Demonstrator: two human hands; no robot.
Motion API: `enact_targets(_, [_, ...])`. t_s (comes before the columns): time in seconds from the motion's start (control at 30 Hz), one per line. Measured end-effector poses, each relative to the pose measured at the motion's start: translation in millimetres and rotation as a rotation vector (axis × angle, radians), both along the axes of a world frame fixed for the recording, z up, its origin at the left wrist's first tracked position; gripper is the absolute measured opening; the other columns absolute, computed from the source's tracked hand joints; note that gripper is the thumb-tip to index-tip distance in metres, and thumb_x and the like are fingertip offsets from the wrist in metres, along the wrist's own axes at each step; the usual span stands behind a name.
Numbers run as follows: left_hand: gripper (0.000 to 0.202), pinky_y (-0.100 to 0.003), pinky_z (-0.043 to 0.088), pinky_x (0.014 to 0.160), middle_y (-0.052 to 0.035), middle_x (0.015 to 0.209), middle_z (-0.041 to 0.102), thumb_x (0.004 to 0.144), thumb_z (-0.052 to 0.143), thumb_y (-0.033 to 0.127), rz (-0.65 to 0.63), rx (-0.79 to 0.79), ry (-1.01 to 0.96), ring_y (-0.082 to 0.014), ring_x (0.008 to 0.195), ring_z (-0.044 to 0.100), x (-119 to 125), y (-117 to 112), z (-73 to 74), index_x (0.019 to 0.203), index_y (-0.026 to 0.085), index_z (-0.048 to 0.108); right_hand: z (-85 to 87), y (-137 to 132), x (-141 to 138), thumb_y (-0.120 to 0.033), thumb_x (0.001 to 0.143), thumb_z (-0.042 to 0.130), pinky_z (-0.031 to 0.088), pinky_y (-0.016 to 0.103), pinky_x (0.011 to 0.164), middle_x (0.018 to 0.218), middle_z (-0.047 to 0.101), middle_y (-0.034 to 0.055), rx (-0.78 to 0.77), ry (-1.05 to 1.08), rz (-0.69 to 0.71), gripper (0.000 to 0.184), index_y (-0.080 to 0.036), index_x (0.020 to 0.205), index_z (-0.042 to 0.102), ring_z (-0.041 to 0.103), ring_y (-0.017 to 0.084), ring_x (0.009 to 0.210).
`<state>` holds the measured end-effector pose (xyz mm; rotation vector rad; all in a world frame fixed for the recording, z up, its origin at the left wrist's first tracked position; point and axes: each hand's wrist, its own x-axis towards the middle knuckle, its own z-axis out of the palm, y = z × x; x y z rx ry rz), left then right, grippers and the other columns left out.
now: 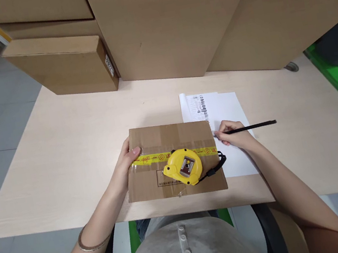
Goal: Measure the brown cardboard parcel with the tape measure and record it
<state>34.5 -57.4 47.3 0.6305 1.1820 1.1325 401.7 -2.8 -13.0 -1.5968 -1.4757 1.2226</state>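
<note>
Pen [254, 126] — between the right fingers [226, 123]

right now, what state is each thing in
small box: taped, left hand at its left edge
tape measure: lying on the small box, no blade visible
strap: looped past the small box's right edge
black writing tool: held in right hand
paper: on desk, partly hidden
</note>
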Motion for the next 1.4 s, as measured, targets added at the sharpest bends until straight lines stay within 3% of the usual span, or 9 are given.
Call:
enact_targets(0.3, [0.062,-0.038,0.06,0.098,-0.0074,0.12,0.081,0.08,0.081,0.047,0.015,-0.101,0.043,-0.035,0.117,0.074,5.8,-5.4,15.1,0.136,0.023,0.066,0.4,0.1,0.3,-0.037,0.072,0.083,0.038,0.025,0.041,0.043,0.057,-0.0024,-0.01,-0.012,0.004,0.038,-0.025,0.057,0.049,0.046,0.01,0.038])
enact_targets(0.53, [0.064,-0.038,0.061,0.093,-0.0071,0.126,0.078,0.081,0.079,0.047,-0.008,-0.084,0.04,-0.0353,0.118,0.073,3.7,-3.7,10.5,0.139,0.024,0.065,-0.2,0.8,0.9,-0.039,0.071,0.081,0.035,0.023,0.038,0.043,0.056,-0.0035,-0.002,-0.025,-0.005,0.038,-0.025,0.057,0.049,0.044,0.01,0.036])
enact_targets(0.73, [0.06,-0.039,0.06,0.097,-0.0066,0.128,0.078,0.083,0.077,0.047,-0.016,-0.076,0.04,-0.0345,0.119,0.072,4.8,-5.0,10.7,0.138,0.025,0.065,-4.6,0.2,4.4,-0.037,0.071,0.079,0.035,0.024,0.04,0.043,0.055,-0.0037,0.011,-0.034,0.003,0.035,-0.025,0.057,0.049,0.045,0.01,0.037])
enact_targets(1.03, [0.06,-0.035,0.06,0.088,-0.0071,0.131,0.076,0.083,0.078,0.046,-0.018,-0.056,0.035,-0.0345,0.119,0.072,2.4,-3.7,8.0,0.137,0.024,0.065,-4.1,-0.3,4.8,-0.036,0.073,0.077,0.032,0.023,0.041,0.042,0.055,-0.0037,0.026,-0.058,-0.001,0.034,-0.025,0.057,0.048,0.043,0.009,0.037])
enact_targets(1.4, [0.06,-0.038,0.058,0.098,-0.0069,0.128,0.077,0.084,0.076,0.047,-0.032,-0.064,0.051,-0.0348,0.121,0.071,2.3,-4.8,9.6,0.139,0.025,0.064,-7.7,1.1,8.0,-0.033,0.073,0.075,0.034,0.025,0.048,0.044,0.055,-0.0036,0.07,-0.095,0.003,0.031,-0.025,0.057,0.049,0.045,0.01,0.042])
